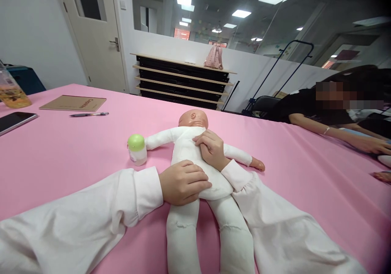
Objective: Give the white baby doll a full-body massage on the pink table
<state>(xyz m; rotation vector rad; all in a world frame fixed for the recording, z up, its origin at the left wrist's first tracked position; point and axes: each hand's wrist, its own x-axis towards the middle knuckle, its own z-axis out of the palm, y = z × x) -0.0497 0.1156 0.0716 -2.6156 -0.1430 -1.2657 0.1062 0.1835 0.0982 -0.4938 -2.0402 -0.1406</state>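
A baby doll (191, 149) with a white cloth body lies on the pink-covered table, its head at the far end and its legs toward me. Across its lower belly rests my left hand (185, 182), laid flat with the fingers stretched out to the right. Higher up, my right hand (212, 148) touches the doll's chest, its fingers somewhat bent but apart, with nothing seen in them. Beside the doll's arm on the left stands a small bottle (137, 151) with a green cap and a clear, whitish body; neither hand touches it.
A brown notebook (73, 102), a pen (89, 114), a phone (16, 122) and a drink bottle (14, 92) are at the table's left. On the right, another person's arm (330, 135) leans over the table. A black shelf rack (183, 80) stands behind.
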